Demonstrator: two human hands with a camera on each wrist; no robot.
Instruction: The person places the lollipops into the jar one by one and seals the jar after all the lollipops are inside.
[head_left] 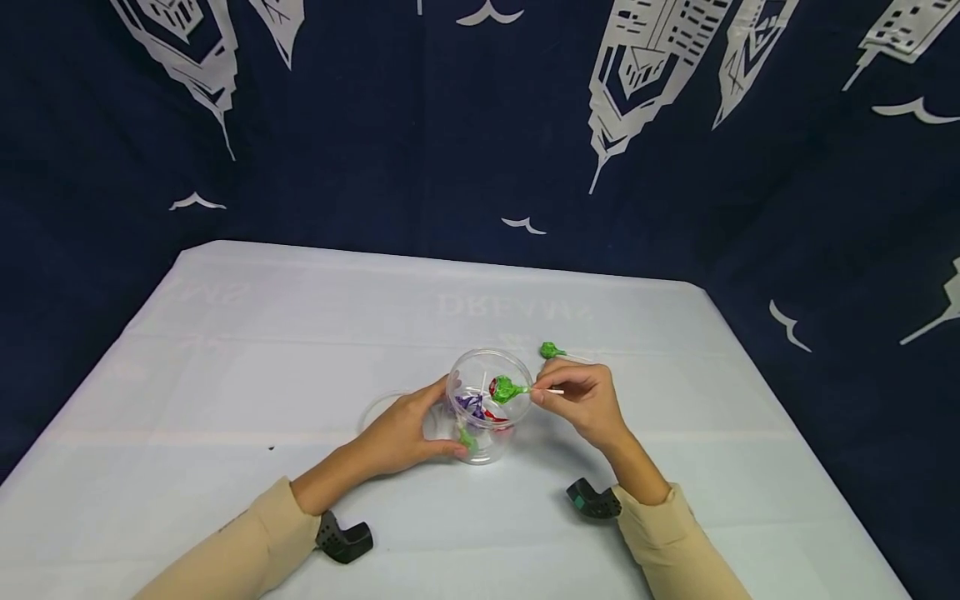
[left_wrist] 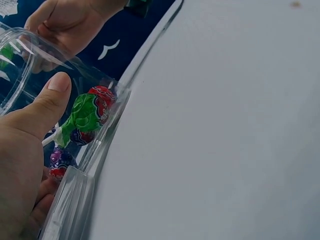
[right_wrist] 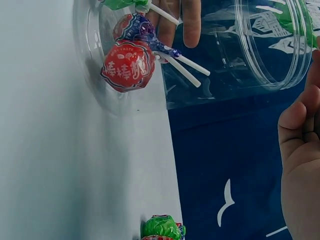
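My left hand (head_left: 401, 429) holds a clear plastic jar (head_left: 491, 455) upright on the table, thumb on the near side and fingers round the far side. Inside the jar lie several wrapped lollipops: a green one (left_wrist: 85, 114), a red one (right_wrist: 129, 67) and purple ones, among them a purple lollipop (left_wrist: 61, 161). Over the jar's mouth is another green lollipop (head_left: 507, 389), its white stick pinched between the thumb and fingers of my right hand (head_left: 588, 404). Just beyond that hand, one more green lollipop (head_left: 551, 350) lies on the table.
A clear round lid (head_left: 369, 410) lies on the white-covered table (head_left: 225, 350), partly behind my left hand. A small dark speck (head_left: 271, 448) is farther left. Behind the table hangs a dark blue cloth (head_left: 420, 167) with white building prints.
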